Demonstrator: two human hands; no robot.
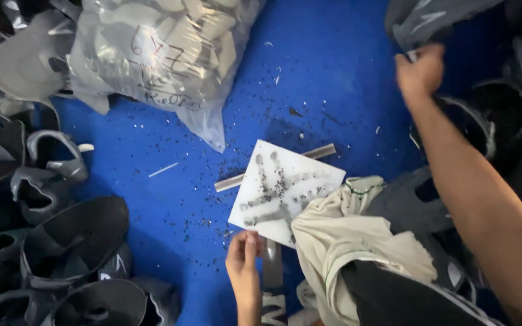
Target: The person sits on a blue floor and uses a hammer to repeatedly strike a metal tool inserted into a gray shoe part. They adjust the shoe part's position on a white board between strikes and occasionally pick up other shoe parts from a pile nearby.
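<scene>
White board [285,192] beside left hand [243,253], pinching | right hand [419,72] grips dark piece [430,21]

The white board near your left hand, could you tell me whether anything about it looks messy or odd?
Yes. The white board is smeared with grey streaks, lies askew over a thin strip, and dark crumbs litter the blue surface around it. The left hand touches its lower edge.

left hand [244,256]: wrist running off the bottom edge
right hand [419,72]: fingertips disappearing into dark material [436,21]
clear bag [164,54]: top being cropped
white board [285,192]: corner lying under cloth [345,241]
</scene>
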